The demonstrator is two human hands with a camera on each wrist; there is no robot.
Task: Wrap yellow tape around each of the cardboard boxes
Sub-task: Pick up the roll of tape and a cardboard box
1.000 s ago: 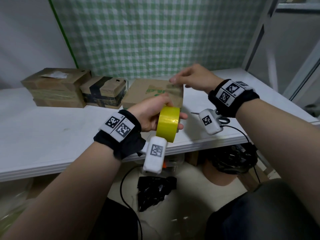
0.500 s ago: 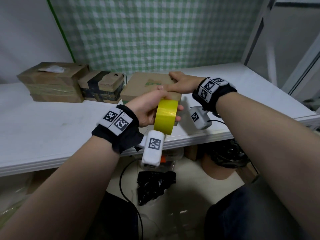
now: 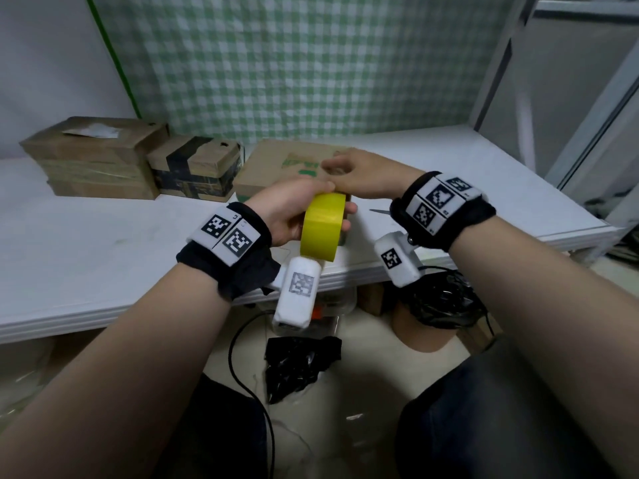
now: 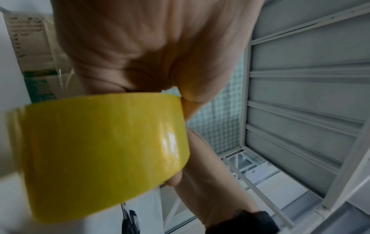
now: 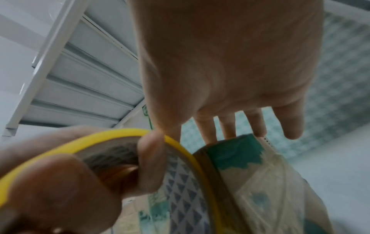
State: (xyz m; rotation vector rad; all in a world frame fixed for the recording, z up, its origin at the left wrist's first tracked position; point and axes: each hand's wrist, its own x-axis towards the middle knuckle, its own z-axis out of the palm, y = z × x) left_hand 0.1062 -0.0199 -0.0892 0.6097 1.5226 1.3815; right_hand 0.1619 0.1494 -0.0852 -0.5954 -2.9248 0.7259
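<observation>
The yellow tape roll (image 3: 323, 227) is gripped upright by the left hand (image 3: 287, 216) above the desk (image 3: 103, 257), while the right hand (image 3: 363, 174), fingers apparently straight, is laid on the green-printed box (image 3: 276, 167) behind it.

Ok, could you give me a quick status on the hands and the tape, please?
Left hand grips yellow tape roll. Right hand open, fingers on green-printed box. Nothing in the way.

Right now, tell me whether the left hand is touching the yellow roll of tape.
Touching. In the head view the left hand grips the yellow roll of tape, fingers curled over its edge; the right wrist view shows fingers hooked through its core.
</observation>
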